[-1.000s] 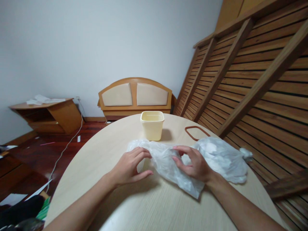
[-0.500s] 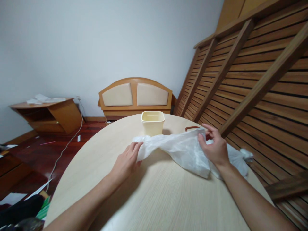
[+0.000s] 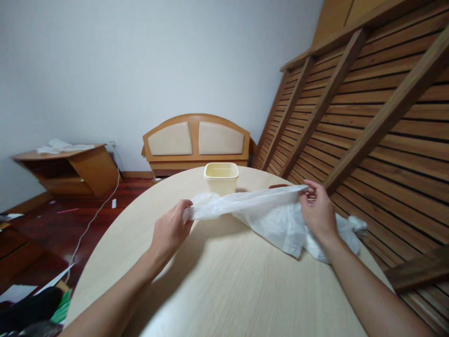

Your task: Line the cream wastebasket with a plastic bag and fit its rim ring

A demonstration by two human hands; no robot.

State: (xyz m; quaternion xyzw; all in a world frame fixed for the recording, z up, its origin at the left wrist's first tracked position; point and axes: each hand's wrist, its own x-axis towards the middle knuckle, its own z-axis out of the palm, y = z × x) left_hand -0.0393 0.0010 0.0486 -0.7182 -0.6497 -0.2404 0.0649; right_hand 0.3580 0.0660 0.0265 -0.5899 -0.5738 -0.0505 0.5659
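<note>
Room around hands: bare tabletop lies open on the person's side of the cream plastic container. Left of the container the table's curved edge drops to the floor. Right of it the edge runs close to a leaning slatted bed frame.
Left hand: in front of the container and to its left, lifted off the tabletop. The fingers are curled tight around one bunched end of a translucent white plastic bag.
Right hand: right of the container and a little nearer the person. Thumb and fingertips pinch the bag's other end, and the remaining fingers are loosely bent.
Bag axis: pulled taut between the two hands. Its long axis runs left to right across the front of the container, with the right end slightly higher.
Bag body: the loose sheet hangs from the taut edge and rests on the tabletop, in front of the container and to its right.
Under the right wrist: more crumpled white plastic, farther right of the container, near the table edge.
Beside the container: a thin red-brown loop lies just to its right, mostly hidden by the bag.
Behind the container: a padded wooden headboard stands against the wall.
Far left of the container: a tilted wooden shelf unit and a white cable on the floor.
</note>
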